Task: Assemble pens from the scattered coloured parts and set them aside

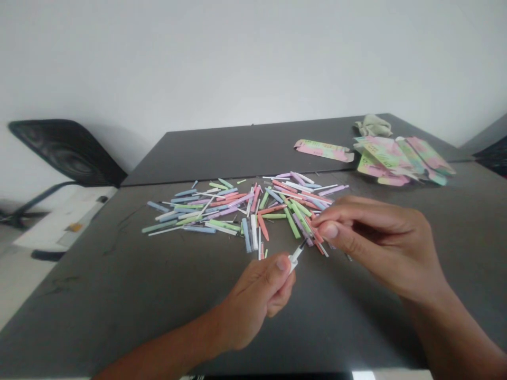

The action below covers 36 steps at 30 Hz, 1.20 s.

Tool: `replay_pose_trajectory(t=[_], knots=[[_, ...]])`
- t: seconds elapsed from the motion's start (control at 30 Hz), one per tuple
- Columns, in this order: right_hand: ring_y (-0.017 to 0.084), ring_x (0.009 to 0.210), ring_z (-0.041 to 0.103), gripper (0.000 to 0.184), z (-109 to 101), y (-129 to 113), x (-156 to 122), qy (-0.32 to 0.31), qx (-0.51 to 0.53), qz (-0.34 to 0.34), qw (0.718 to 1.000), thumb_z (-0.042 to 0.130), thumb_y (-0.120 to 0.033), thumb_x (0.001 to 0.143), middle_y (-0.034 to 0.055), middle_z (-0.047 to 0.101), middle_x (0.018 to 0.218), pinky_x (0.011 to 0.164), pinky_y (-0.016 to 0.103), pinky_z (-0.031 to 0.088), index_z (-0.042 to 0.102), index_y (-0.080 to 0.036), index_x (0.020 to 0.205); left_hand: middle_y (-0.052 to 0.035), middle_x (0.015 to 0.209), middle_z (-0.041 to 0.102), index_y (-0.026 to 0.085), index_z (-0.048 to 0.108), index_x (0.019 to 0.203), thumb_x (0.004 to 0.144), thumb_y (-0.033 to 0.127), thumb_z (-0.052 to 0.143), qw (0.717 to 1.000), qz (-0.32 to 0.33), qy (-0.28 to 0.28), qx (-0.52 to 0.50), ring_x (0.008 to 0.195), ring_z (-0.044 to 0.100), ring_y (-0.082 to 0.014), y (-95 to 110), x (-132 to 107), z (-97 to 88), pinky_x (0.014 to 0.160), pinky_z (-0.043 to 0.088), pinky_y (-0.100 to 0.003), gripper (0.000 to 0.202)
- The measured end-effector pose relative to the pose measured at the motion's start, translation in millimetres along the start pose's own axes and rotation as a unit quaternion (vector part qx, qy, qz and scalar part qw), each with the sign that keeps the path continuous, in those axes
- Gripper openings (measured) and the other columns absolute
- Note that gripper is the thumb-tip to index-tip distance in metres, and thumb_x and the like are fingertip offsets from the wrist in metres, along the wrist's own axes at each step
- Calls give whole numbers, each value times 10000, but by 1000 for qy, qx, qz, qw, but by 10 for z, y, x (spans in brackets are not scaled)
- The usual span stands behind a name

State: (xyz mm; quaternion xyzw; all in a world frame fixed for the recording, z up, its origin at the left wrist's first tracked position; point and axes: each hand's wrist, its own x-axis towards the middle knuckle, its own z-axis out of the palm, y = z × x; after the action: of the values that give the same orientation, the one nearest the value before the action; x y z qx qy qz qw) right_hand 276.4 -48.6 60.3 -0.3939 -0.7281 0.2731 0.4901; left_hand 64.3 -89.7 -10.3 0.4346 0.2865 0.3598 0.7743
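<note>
My left hand [261, 287] is closed around a white pen barrel [294, 258], whose narrow end with a dark tip points up and to the right. Just above that tip, my right hand [376, 237] pinches thumb and forefinger together. Whatever lies between those fingertips is too small to make out. Behind both hands spreads a loose pile of pen parts [233, 203] in blue, green, purple, orange and white. The right fingertips overlap the pile's near right edge in the view.
Pastel printed cartons [388, 158], flattened or opened, lie at the back right of the dark table [158, 316]. One carton [322, 150] lies apart to their left. A crumpled greyish cloth [373, 126] sits behind them. A black chair [63, 148] stands at the left.
</note>
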Motion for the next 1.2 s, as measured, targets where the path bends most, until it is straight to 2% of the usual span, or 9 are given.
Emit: replay_pose_trajectory(t=[0.33,1.2], knots=[[145,638,648,78,2,-16,12,0,0,-6,1000,818,-283,934,28,758,722,528,275,429,893,-264,946,97,536,302,216,439,678,1027,704,540,1000,1,-4,4,452,208,-69,19,2,9,430,157,-232,608],[156,704,695,60,-18,37,-17,1,-2,-3,1000,816,-327,941,-2,790,817,551,276,441,870,-350,954,106,552,289,210,438,699,1054,665,525,1000,9,-18,-7,455,192,-65,5,2,-2,427,163,-219,584]])
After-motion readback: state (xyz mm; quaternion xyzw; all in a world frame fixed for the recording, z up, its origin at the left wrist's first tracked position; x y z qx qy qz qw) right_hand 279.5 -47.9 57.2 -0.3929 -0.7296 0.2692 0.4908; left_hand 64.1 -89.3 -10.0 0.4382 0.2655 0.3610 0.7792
